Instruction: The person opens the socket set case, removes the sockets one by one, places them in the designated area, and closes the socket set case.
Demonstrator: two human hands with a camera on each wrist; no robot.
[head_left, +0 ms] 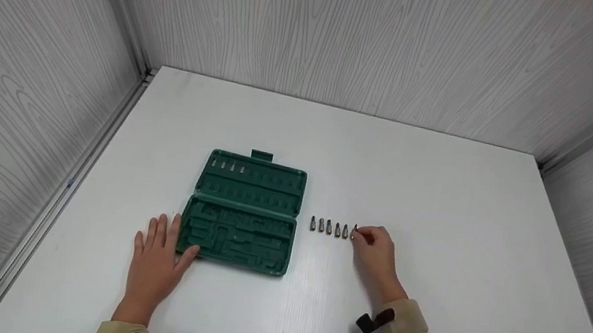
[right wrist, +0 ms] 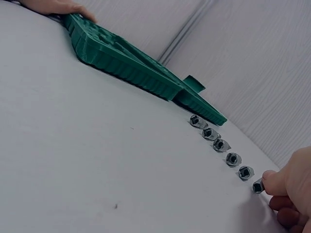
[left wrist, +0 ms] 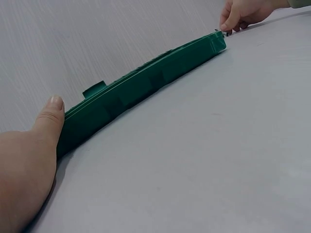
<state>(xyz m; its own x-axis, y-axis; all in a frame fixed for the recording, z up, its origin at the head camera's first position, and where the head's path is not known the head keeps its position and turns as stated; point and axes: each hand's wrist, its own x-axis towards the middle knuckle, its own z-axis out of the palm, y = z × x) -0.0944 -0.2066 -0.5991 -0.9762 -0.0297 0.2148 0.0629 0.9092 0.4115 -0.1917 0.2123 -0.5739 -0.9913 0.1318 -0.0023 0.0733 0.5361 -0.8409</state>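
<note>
An opened green plastic bit case (head_left: 241, 206) lies on the table, its hinge running left to right. My left hand (head_left: 151, 271) rests at the case's near left corner with fingers spread, the thumb over the near edge. To the right of the case, several metal screwdriver bits (head_left: 329, 227) lie in a row, side by side, tips pointing away. At the row's right end my right hand (head_left: 377, 258) pinches the last bit (right wrist: 258, 186) between thumb and fingertips, low at the tabletop. The thumb covers part of that bit.
Several small bits (head_left: 233, 166) sit in the upper left slots of the case's far half. A latch tab (head_left: 261, 155) sticks out from its far edge. Wood-grain panels (head_left: 351, 39) border the white table (head_left: 447, 183) at the back and sides.
</note>
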